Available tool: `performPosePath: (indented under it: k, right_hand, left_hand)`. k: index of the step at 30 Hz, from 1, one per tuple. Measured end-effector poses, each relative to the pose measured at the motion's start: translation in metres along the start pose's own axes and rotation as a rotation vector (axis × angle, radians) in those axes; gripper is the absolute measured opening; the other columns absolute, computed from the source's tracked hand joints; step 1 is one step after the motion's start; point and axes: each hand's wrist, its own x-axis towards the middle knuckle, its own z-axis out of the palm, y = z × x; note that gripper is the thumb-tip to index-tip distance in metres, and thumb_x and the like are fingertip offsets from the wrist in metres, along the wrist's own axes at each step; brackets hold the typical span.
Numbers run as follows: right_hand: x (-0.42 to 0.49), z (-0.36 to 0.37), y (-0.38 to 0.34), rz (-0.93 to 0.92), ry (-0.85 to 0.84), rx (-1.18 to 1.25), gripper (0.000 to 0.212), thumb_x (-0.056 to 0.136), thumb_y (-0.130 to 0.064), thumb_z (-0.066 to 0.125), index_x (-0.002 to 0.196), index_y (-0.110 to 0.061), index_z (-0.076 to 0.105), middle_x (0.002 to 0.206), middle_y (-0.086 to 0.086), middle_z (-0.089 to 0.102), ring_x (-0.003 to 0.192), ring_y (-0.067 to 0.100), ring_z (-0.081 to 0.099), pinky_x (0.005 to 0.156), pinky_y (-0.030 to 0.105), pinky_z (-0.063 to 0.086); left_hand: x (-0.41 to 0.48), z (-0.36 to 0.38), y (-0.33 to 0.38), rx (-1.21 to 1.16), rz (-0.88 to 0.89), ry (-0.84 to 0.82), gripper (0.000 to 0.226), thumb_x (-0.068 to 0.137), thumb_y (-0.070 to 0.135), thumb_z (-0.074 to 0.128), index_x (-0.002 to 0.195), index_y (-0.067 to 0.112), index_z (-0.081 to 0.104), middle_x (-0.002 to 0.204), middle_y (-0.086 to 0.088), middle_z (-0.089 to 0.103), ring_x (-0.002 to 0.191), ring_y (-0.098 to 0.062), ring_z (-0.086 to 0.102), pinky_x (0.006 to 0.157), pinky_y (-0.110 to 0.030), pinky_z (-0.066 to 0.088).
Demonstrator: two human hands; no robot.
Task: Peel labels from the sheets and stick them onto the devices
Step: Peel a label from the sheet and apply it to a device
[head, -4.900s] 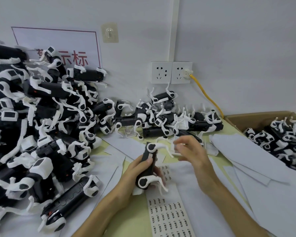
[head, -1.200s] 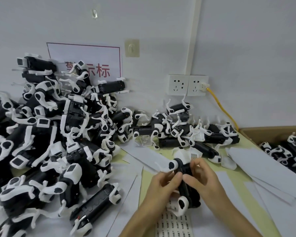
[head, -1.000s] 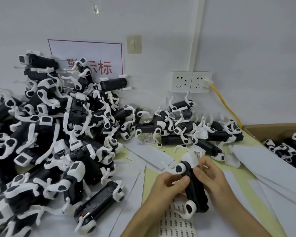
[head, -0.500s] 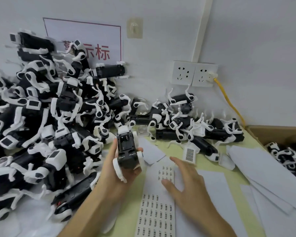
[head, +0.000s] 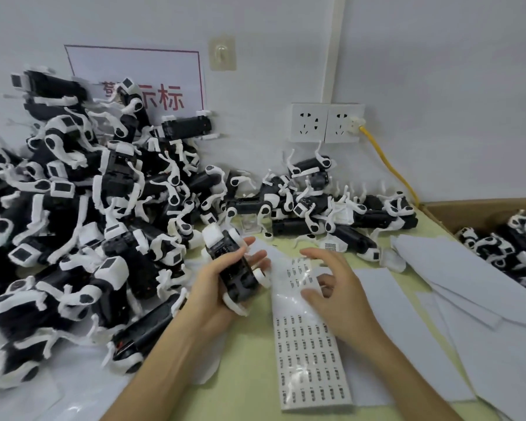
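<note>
The desk (head: pixel 249 384) is crowded. A large pile of black-and-white devices (head: pixel 73 214) fills its left side up to the wall, and a cardboard box (head: pixel 480 205) with more of them stands at the right edge. White blank sheets (head: pixel 456 265) overlap between the box and the middle.

The label sheet (head: pixel 312 360) lies flat in the middle and runs away from the person. Its upper rows look partly used.

The left hand (head: pixel 210 290) grips one device (head: pixel 236 270) around its body and holds it tilted, just beside the sheet's left edge. The right hand (head: pixel 343 296) rests on the upper part of the sheet. Its fingers (head: pixel 316 256) are loosely bent and spread, and I see nothing held in them.

I judge the step is picking a label. Next, a fingertip must lift one small label by its corner without tearing it, then carry it left to the device.

Open room is narrow: only the strip around the sheet, so both hands should move short and low. The desk's near edge is not visible.
</note>
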Motion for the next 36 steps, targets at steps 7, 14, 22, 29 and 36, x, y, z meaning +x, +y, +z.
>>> performPosePath:
  k: [7, 14, 22, 29, 36]
  right_hand:
    - [0.004, -0.010, -0.001, -0.010, 0.090, 0.146, 0.072, 0.085, 0.013, 0.069, 0.122, -0.048, 0.062, 0.139, -0.014, 0.056, 0.101, 0.014, 0.072, 0.083, 0.043, 0.062]
    - [0.007, -0.010, 0.002, -0.046, 0.034, -0.025, 0.034, 0.091, -0.008, 0.075, 0.114, -0.032, 0.071, 0.120, -0.015, 0.061, 0.114, -0.004, 0.057, 0.106, 0.033, 0.048]
    - [0.002, -0.011, 0.001, -0.028, 0.101, 0.009, 0.037, 0.083, -0.009, 0.082, 0.106, -0.036, 0.074, 0.107, -0.026, 0.068, 0.096, 0.003, 0.068, 0.088, 0.034, 0.058]
    - [0.001, -0.013, -0.004, -0.067, 0.097, 0.100, 0.043, 0.077, -0.008, 0.087, 0.100, -0.042, 0.075, 0.102, -0.025, 0.074, 0.093, 0.004, 0.070, 0.080, 0.018, 0.055]
    - [0.000, -0.008, -0.006, -0.040, 0.135, 0.061, 0.043, 0.080, -0.007, 0.086, 0.104, -0.041, 0.074, 0.102, -0.016, 0.076, 0.090, 0.013, 0.073, 0.082, 0.037, 0.060]
  left_hand:
    - [-0.008, 0.010, -0.005, 0.084, -0.183, -0.208, 0.051, 0.075, 0.014, 0.078, 0.125, 0.019, 0.074, 0.143, -0.019, 0.063, 0.119, -0.035, 0.069, 0.072, -0.041, 0.062]
    - [-0.011, 0.010, -0.011, 0.126, -0.199, -0.344, 0.054, 0.079, 0.014, 0.075, 0.133, 0.015, 0.069, 0.139, -0.017, 0.066, 0.095, -0.030, 0.076, 0.054, -0.030, 0.059]
    - [-0.009, 0.012, -0.012, 0.232, -0.256, -0.392, 0.060, 0.070, 0.022, 0.079, 0.130, 0.016, 0.071, 0.125, -0.020, 0.067, 0.091, -0.029, 0.073, 0.058, -0.031, 0.058]
    - [-0.014, 0.015, -0.009, 0.255, -0.251, -0.391, 0.060, 0.070, 0.026, 0.072, 0.129, 0.015, 0.071, 0.117, -0.016, 0.072, 0.080, -0.025, 0.073, 0.052, -0.029, 0.055]
    - [-0.012, 0.016, -0.010, 0.219, -0.220, -0.366, 0.066, 0.070, 0.019, 0.073, 0.135, 0.017, 0.069, 0.118, -0.010, 0.074, 0.075, -0.020, 0.074, 0.052, -0.026, 0.055]
